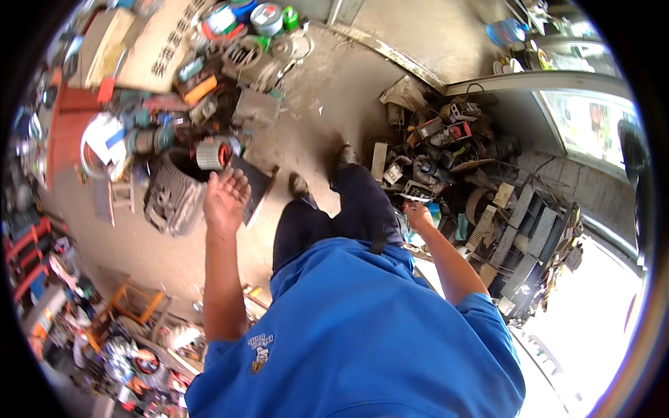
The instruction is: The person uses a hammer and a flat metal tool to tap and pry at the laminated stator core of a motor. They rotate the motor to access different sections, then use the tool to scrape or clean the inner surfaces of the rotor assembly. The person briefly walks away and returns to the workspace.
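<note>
We see a grey ribbed engine block [173,198] on the floor at nine o'clock, tilted.

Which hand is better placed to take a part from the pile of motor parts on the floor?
The right hand. It already reaches down into the pile of motor parts. The left hand is open and empty, raised above the floor, away from that pile.

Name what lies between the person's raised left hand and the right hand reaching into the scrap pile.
In the head view, the person's own dark-trousered legs lie between the left hand and the right hand.
</note>
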The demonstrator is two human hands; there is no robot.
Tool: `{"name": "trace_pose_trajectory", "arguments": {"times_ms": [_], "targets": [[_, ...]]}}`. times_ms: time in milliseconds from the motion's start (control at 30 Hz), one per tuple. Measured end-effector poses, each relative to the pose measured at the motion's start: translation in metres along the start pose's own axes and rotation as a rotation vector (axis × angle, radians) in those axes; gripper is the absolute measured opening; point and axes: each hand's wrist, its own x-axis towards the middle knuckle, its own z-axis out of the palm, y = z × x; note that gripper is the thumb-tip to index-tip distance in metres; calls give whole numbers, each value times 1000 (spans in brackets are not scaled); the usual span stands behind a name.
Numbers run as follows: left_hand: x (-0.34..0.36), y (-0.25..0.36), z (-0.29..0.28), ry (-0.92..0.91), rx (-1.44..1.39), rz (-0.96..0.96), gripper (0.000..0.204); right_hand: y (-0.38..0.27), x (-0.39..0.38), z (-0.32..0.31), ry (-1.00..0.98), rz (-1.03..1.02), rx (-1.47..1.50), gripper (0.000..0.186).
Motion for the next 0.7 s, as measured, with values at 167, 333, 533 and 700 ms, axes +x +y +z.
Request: {"name": "trace_pose_trajectory", "arguments": {"times_ms": [167, 333, 533, 700], "targets": [[62, -28, 124, -161, 163, -136, 59, -162, 16, -88, 191, -509, 65, 59], [118, -45, 259, -241, 211, -58, 86, -295, 39, -289, 521, -951, 161, 80], [177, -50, 423, -260, 163, 19, 103, -382, 67, -507, 1051, -1365, 480, 98], [192, -97, 640, -689, 277, -59, 95, -410, 184, -435, 659, -1285, 421, 71]]}}
